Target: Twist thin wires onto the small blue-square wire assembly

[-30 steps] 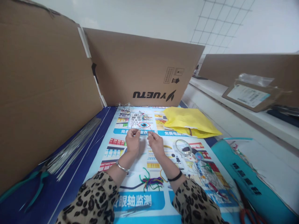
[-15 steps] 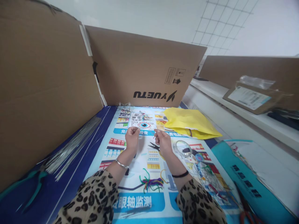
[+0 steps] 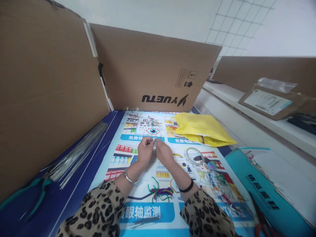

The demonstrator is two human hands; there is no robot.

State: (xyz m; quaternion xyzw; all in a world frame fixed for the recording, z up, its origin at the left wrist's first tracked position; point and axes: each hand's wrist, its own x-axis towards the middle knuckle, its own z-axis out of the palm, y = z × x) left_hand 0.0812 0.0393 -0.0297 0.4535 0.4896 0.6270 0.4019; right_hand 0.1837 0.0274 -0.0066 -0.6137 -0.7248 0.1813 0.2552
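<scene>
My left hand (image 3: pixel 145 150) and my right hand (image 3: pixel 165 153) meet above the printed mat, fingertips pinched together and almost touching. Whatever lies between them is too small and thin to make out. Under my right hand and wrist, a black-jawed tool is mostly hidden. A bundle of coloured cords (image 3: pixel 161 193), purple, green and yellow, lies between my forearms. To the right of my right hand rests a clear round roll (image 3: pixel 195 156), with a tangle of fine wires and threads (image 3: pixel 219 184) nearer to me.
Cardboard panels (image 3: pixel 158 69) stand at the back and left. Silver wires (image 3: pixel 80 153) and teal-handled pliers (image 3: pixel 40 197) lie on the left. A yellow pouch (image 3: pixel 203 126) is at the back right, a teal bag (image 3: pixel 261 184) and orange-handled scissors (image 3: pixel 261 223) on the right.
My two hands have come together: the right hand has moved left to meet the left, which has shifted slightly right and nearer. Both stay pinched.
</scene>
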